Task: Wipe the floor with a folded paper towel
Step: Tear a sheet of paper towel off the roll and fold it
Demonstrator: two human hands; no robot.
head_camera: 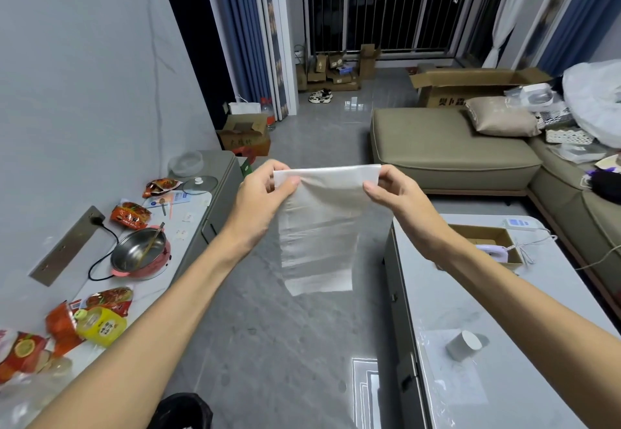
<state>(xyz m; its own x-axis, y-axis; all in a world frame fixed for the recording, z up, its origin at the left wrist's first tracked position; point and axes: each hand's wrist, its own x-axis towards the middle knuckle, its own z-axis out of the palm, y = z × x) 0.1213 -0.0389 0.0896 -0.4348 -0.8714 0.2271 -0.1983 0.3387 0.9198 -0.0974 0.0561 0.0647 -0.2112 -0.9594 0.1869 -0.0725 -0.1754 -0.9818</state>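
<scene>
- Head view: the left hand point(265, 193) and the right hand point(391, 193) are raised side by side in front of the person, each pinching one top corner of a paper towel point(319, 227) between thumb and curled fingers.
- The towel hangs in the air between the hands, its top edge pulled taut and its loose lower end dangling well above the grey floor point(275, 344); holding it by both corners likely keeps it flat so it can be folded.
- It shows crease lines across its width but hangs open, so the folding step appears not yet done and no wiping has begun.
- To the right and near stands a pale table point(504, 311) with a small white roll point(465, 344) on it, perhaps the towel's source.
- To the left, a counter point(201, 227) carries a pink electric pot point(141, 253) and snack packets point(129, 215).
- Far right sits an olive sofa point(447, 146).
</scene>
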